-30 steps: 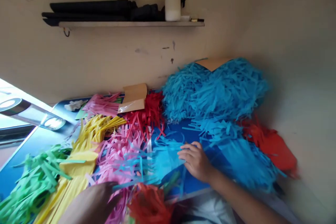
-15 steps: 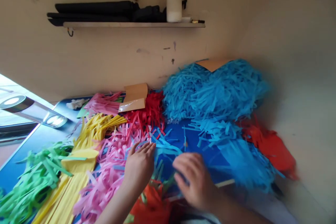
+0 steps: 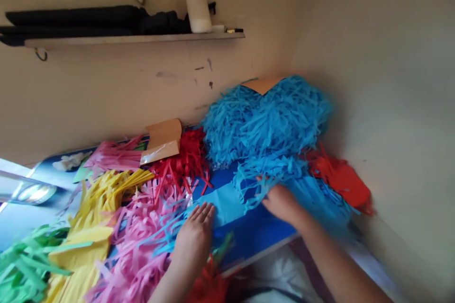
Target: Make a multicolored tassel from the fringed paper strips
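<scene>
A light-blue sheet of fringed paper [image 3: 225, 203] lies on the blue table between my hands, with loose strips at its left and right ends. My left hand [image 3: 196, 231] rests flat at the sheet's left end, fingers stretched out side by side. Among the blue strips at its right end, my right hand [image 3: 280, 202] has its fingers curled onto the fringe; the strips partly cover the fingertips. Pink paper strips [image 3: 142, 246] lie just left of my left hand. Orange-red strips [image 3: 209, 284] show below it, partly hidden by my forearm.
A large blue fringe bundle [image 3: 266, 123] stands against the wall. Red paper [image 3: 339, 180] lies right of it. Yellow fringed paper [image 3: 81, 241], green strips [image 3: 28, 265], red strips [image 3: 188, 158] and a brown card piece [image 3: 163, 137] lie leftward. Above, a shelf [image 3: 135, 40] holds a white bottle [image 3: 198, 7].
My left hand has come down flat on the blue paper. My right hand has moved away and forward to the blue strips, and the blue sheet now shows between them. The view has turned right.
</scene>
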A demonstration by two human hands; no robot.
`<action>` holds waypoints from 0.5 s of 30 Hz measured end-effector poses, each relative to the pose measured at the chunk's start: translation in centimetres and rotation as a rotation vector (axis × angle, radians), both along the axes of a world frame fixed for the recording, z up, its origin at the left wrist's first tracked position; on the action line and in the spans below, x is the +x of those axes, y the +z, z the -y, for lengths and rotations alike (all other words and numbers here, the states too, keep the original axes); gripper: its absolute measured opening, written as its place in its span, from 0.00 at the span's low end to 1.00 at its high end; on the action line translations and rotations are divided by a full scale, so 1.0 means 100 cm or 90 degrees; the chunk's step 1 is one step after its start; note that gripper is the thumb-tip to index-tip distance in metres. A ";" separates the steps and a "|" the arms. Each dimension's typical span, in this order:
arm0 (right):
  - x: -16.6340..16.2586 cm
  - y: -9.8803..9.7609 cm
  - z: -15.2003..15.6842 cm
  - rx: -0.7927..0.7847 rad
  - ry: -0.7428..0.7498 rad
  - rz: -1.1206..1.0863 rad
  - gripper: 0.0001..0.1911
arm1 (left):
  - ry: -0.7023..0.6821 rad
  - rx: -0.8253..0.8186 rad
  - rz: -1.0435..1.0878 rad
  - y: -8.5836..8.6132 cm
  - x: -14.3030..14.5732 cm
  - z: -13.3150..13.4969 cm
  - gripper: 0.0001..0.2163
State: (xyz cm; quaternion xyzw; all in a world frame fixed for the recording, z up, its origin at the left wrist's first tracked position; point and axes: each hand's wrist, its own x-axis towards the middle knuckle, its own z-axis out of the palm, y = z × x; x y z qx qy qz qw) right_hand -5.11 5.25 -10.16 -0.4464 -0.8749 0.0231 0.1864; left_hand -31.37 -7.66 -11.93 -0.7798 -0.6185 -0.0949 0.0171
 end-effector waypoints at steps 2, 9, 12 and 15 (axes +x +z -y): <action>0.032 0.019 0.001 0.035 -0.138 -0.004 0.14 | 0.016 -0.067 0.039 -0.011 0.013 0.000 0.19; -0.040 0.014 0.060 -0.057 0.263 -0.101 0.18 | 0.060 -0.224 -0.021 -0.001 0.037 0.003 0.23; -0.054 -0.006 0.051 -0.068 0.066 -0.069 0.18 | 0.078 -0.247 -0.038 0.002 0.034 0.003 0.23; -0.044 -0.017 0.037 -0.071 0.080 -0.094 0.20 | 0.069 -0.220 -0.016 0.000 0.030 0.001 0.22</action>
